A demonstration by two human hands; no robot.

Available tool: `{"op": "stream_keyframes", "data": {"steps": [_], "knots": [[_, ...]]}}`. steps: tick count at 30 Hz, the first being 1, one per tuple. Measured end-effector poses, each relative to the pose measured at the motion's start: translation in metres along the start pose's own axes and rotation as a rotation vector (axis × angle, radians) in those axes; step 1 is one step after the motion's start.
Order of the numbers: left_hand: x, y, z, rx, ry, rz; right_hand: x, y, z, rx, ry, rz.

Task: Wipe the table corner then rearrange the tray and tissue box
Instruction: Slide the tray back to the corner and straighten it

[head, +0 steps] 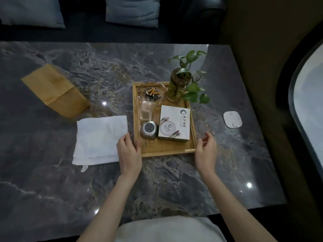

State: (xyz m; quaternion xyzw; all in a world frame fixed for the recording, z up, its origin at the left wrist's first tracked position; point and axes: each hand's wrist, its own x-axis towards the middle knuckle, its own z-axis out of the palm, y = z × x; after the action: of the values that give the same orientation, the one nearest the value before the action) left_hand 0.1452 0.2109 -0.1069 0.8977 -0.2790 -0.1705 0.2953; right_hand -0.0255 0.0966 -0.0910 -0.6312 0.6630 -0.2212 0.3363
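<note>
A wooden tray [167, 153] sits on the grey marble table [87, 180], right of centre. It carries a glass ashtray [151, 93] with butts, a small glass [146, 111], a round metal gadget [149, 129], a white box [174, 124] and a potted plant [180, 84]. My left hand [129, 152] rests at the tray's near left corner, fingers against its rim. My right hand [206, 151] hovers just off the near right corner, fingers curled and apart. A folded white cloth [99, 138] lies left of the tray. The brown tissue box [56, 90] lies at the far left.
A white rounded pad [232, 119] lies on the table to the right of the tray. A dark sofa with grey cushions [133, 11] runs behind the table. The table's right edge borders a dark floor and a pale curved surface [309, 105].
</note>
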Motion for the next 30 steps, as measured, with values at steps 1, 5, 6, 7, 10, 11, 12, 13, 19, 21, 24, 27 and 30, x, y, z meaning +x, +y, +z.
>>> {"op": "stream_keyframes", "data": {"steps": [1, 5, 6, 7, 10, 11, 12, 13, 19, 21, 24, 27, 30], "knots": [[-0.002, -0.001, 0.004, 0.033, 0.001, 0.008, 0.002, 0.006, 0.001, -0.039, -0.031, -0.009], [-0.006, -0.002, 0.011, 0.102, 0.003, 0.019, 0.003, 0.019, 0.006, -0.149, -0.178, -0.045], [-0.005, -0.002, 0.011, 0.105, 0.009, 0.016, 0.002, 0.019, 0.007, -0.167, -0.188, -0.053], [-0.004, -0.001, 0.011, 0.108, 0.014, 0.013, 0.003, 0.020, 0.008, -0.181, -0.187, -0.060], [-0.003, -0.001, 0.012, 0.129, 0.021, 0.027, 0.006, 0.019, 0.007, -0.211, -0.197, -0.062], [-0.003, -0.002, 0.012, 0.131, 0.023, 0.027, 0.008, 0.020, 0.006, -0.228, -0.211, -0.069], [-0.004, -0.002, 0.012, 0.129, 0.024, 0.025, 0.009, 0.020, 0.005, -0.246, -0.224, -0.082], [-0.004, -0.001, 0.012, 0.123, 0.025, 0.021, 0.011, 0.020, 0.003, -0.261, -0.234, -0.097], [-0.002, 0.015, 0.012, 0.243, -0.018, -0.039, 0.017, 0.010, -0.003, -0.537, -0.278, -0.216], [0.000, 0.019, 0.010, 0.305, -0.052, -0.050, 0.018, 0.006, -0.003, -0.581, -0.298, -0.212], [0.002, 0.017, 0.008, 0.297, -0.088, -0.036, 0.017, 0.001, -0.002, -0.560, -0.301, -0.199], [0.006, 0.021, 0.005, 0.203, -0.136, -0.101, 0.019, -0.004, -0.003, -0.430, -0.318, -0.123], [0.016, 0.028, -0.001, 0.017, -0.164, -0.303, 0.027, -0.005, -0.007, -0.232, -0.388, 0.008]]}}
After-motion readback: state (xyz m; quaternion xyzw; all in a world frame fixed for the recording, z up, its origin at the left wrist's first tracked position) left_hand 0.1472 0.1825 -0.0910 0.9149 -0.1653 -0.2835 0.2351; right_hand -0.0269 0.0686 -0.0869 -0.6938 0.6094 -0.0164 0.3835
